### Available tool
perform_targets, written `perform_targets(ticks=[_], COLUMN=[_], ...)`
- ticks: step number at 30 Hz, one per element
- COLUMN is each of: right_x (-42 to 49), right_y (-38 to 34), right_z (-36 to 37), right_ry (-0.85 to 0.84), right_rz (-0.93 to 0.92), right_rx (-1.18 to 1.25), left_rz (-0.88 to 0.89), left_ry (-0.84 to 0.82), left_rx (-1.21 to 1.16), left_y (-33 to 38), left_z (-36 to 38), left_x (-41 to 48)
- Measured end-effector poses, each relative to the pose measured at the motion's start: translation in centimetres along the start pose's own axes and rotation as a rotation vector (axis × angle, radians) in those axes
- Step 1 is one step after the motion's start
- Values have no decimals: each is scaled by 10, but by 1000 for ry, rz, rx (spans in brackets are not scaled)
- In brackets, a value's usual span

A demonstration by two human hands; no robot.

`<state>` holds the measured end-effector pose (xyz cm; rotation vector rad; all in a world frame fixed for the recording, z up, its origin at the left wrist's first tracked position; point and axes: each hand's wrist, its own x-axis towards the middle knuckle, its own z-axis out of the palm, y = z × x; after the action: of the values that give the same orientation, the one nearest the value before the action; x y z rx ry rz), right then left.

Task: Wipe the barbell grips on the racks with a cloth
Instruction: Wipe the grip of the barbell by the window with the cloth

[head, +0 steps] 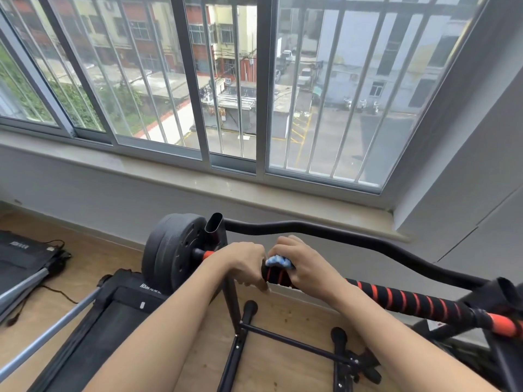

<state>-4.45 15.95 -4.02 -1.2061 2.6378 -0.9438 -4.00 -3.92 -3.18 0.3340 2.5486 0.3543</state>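
Observation:
A barbell lies across a black rack [235, 304], its black grip with orange stripes [407, 302] running from centre to lower right. Black weight plates [169, 250] sit on its left end. My left hand [243, 263] curls round the bar just right of the left rack post. My right hand [302, 267] wraps a small blue and white cloth [278, 261] round the grip, close beside my left hand. The cloth is mostly hidden under my fingers.
A second curved black bar [325, 230] runs behind the barbell. A folded treadmill [119, 312] lies on the wooden floor at the left, with another dark machine [25, 256] and its cable beyond. A windowsill [198, 182] and barred window stand ahead.

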Motion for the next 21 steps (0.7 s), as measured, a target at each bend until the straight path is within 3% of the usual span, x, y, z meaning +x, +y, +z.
perform_targets(ticks=[5, 11, 21], right_x=[-2, -7, -2], right_y=[1, 16, 21], right_z=[-4, -12, -18], right_ry=[-20, 129, -120], right_rz=[-5, 145, 343], right_rx=[-7, -16, 167], left_rz=[128, 169, 204], left_ry=[421, 425, 406], left_rx=[170, 130, -5], left_y=[-7, -8, -13], left_z=[23, 23, 24], left_x=[-12, -12, -14])
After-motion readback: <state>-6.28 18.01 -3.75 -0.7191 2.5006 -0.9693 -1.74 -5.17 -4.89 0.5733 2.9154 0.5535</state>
